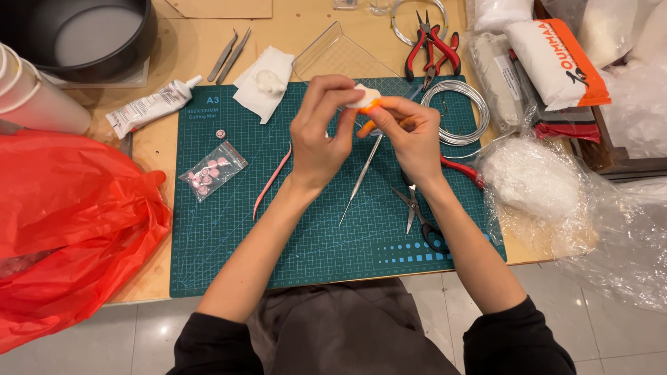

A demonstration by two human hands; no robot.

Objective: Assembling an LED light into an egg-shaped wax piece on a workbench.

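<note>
L hand: I see it raised over the mat, grip pinched on the white piece from the left, thumb and fingertips at its top edge.
R hand: meets the left at mid-mat; grip closed on the white piece and on an orange bit at its underside.
White piece: small, soft-looking lump w/ orange at the lower edge, held between both hands above the upper middle of the mat; I can't tell what it's made of.
Mat: green gridded cutting mat on the bench, right in front of the person.
Needle tool: thin metal rod lying slanted on the mat, just below the hands.
Pink tool: curved, on the mat beside the L wrist.
Scissors: open, on the mat by the R forearm.
Bead bag: clear bag of pink beads, left part of mat; one loose bead near it.
Wire coil: silver, at the mat's right edge, behind the R hand.
Pliers: red-handled, top of bench.
Glue tube: white, off the mat's top-left corner.
Red bag: plastic, far left.
</note>
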